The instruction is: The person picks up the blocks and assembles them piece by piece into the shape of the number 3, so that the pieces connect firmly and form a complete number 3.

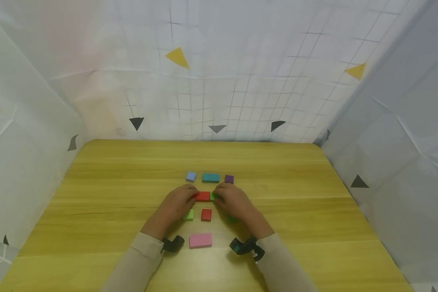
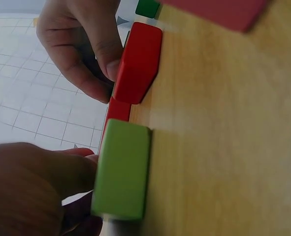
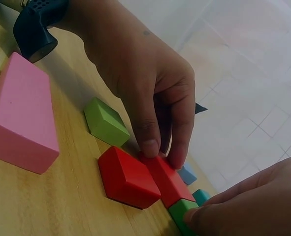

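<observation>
In the head view, a long red block (image 1: pixel 203 196) lies end to end with a green block (image 1: pixel 211 197) at the table's middle. My left hand (image 1: pixel 177 202) pinches the red block's left end between thumb and fingers, clear in the right wrist view, where that hand (image 3: pixel 150 93) reaches down from above. The right hand (image 1: pixel 235 201) grips the green block, its fingers covering most of it. Nearer me sit a small red block (image 1: pixel 206 215) and a light green block (image 1: pixel 189 215), the latter partly behind the left hand.
Beyond the hands stand a light blue block (image 1: pixel 191 177), a teal block (image 1: pixel 210 178) and a purple block (image 1: pixel 229 179). A pink block (image 1: pixel 200 241) lies between the wrists. Another green block (image 1: pixel 231 219) shows partly under the right hand. White patterned sheets (image 1: pixel 219 93) border the wooden table (image 1: pixel 295 227).
</observation>
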Motion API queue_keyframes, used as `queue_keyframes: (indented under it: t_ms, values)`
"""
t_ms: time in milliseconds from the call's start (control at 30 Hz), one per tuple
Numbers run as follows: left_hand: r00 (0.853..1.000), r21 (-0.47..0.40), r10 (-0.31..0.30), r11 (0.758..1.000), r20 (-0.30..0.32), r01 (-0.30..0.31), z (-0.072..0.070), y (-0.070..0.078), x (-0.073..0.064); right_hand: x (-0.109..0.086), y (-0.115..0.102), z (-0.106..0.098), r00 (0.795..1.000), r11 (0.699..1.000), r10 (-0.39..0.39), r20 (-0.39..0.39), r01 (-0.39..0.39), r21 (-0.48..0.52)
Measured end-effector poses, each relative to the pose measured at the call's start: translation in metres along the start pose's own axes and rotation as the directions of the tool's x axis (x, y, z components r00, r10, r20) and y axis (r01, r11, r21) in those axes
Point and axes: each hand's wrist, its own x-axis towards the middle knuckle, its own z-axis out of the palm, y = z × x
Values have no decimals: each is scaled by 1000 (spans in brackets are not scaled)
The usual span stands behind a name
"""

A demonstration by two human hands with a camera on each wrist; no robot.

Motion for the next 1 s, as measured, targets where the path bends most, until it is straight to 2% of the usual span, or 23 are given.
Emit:
queue_keyframes:
  t_ms: [467, 1000]
  values:
    - [999, -43, 23, 999, -26, -24, 0, -3, 0, 2, 1, 2, 1000, 1000, -21, -14, 21, -13]
    - [998, -41, -66, 997, 11, 66, -3, -2, 2, 3, 0, 0, 999, 999, -46, -16, 46, -11]
